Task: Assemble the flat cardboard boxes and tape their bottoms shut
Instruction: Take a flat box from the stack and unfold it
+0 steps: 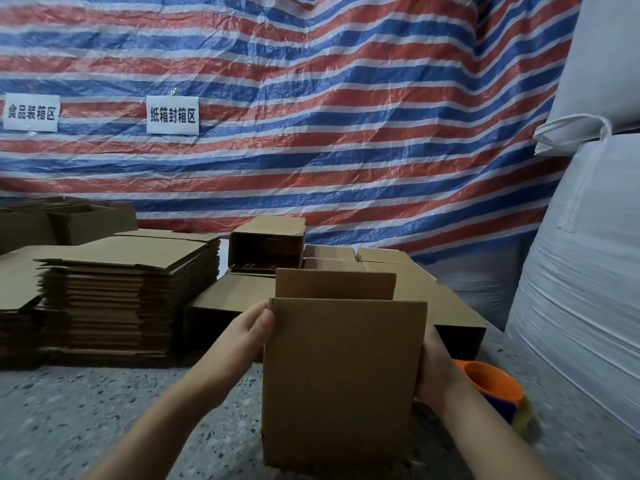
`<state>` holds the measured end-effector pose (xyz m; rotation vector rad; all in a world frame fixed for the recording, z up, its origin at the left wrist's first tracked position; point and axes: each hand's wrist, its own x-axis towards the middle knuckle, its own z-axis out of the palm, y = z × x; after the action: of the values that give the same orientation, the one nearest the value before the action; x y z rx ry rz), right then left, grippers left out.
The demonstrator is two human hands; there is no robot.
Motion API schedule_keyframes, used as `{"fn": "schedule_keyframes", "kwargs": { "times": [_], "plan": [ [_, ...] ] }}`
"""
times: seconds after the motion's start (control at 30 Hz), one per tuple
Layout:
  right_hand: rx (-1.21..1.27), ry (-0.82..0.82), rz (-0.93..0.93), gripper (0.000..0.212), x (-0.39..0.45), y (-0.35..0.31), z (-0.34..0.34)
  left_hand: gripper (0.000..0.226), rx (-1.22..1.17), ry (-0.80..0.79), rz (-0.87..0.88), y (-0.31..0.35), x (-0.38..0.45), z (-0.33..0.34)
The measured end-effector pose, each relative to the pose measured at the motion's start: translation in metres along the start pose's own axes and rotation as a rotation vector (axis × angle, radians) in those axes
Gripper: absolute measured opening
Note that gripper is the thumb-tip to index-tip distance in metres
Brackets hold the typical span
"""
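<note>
A brown cardboard box [341, 379] stands upright on the speckled floor in front of me, its top flaps raised. My left hand [247, 332] grips its left edge near the top. My right hand [433, 370] holds its right side, partly hidden behind the box. An orange tape dispenser [493, 384] lies on the floor just right of my right hand. A tall stack of flat cardboard boxes [117, 299] sits to the left.
Assembled boxes [268, 249] lie behind the held box, with more open boxes [83, 221] at far left. A striped red, white and blue tarp [311, 116] hangs behind. Large white sacks [581, 271] rise at the right.
</note>
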<state>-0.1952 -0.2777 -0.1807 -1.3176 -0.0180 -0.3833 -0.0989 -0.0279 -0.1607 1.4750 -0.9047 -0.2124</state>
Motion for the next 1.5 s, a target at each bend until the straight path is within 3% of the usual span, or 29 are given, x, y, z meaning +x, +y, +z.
{"fn": "schedule_keyframes", "kwargs": {
  "times": [0.07, 0.2, 0.33, 0.4, 0.5, 0.63, 0.7, 0.8, 0.93, 1.07, 1.27, 1.43, 1.5],
  "plan": [
    [-0.009, 0.052, 0.030, 0.045, 0.001, 0.000, -0.001, 0.079, -0.006, 0.028, -0.051, 0.001, 0.003, -0.001],
    [-0.060, 0.115, 0.066, 0.054, 0.002, 0.002, -0.005, 0.033, -0.056, 0.050, -0.102, 0.002, 0.006, 0.002],
    [-0.029, 0.200, 0.036, 0.053, -0.001, 0.003, -0.004, 0.021, -0.083, 0.084, -0.131, 0.000, 0.007, 0.008],
    [-0.013, 0.143, 0.031, 0.064, -0.004, 0.001, -0.004, 0.022, -0.095, 0.101, -0.124, -0.001, 0.007, 0.009],
    [-0.050, 0.038, 0.052, 0.052, -0.005, -0.009, -0.003, 0.031, -0.165, 0.132, -0.132, -0.001, 0.008, 0.006],
    [-0.088, -0.038, 0.011, 0.042, -0.002, -0.021, -0.007, 0.073, -0.165, 0.060, -0.101, 0.001, 0.013, -0.001],
    [-0.075, -0.066, 0.005, 0.046, -0.001, -0.026, -0.006, 0.088, -0.137, 0.029, -0.032, 0.002, 0.015, -0.003],
    [-0.079, -0.103, -0.028, 0.058, -0.003, -0.030, -0.005, 0.085, -0.117, 0.068, 0.041, 0.001, 0.016, -0.002],
    [-0.041, -0.024, -0.035, 0.028, -0.007, -0.029, -0.006, 0.065, -0.079, 0.138, 0.031, -0.001, 0.011, 0.000],
    [-0.074, 0.022, -0.018, 0.024, -0.004, -0.026, -0.008, 0.027, 0.027, 0.166, 0.011, 0.002, 0.008, 0.004],
    [-0.108, 0.061, -0.048, 0.019, -0.003, -0.025, -0.003, 0.024, 0.243, 0.133, 0.026, 0.015, 0.005, 0.003],
    [-0.180, 0.031, -0.039, 0.015, -0.004, -0.031, -0.002, 0.024, 0.996, 0.082, 0.163, 0.045, 0.013, 0.013],
    [-0.194, 0.036, -0.052, 0.015, -0.004, -0.033, -0.002, 0.034, 1.074, -0.019, 0.221, 0.054, 0.019, 0.032]
  ]
}}
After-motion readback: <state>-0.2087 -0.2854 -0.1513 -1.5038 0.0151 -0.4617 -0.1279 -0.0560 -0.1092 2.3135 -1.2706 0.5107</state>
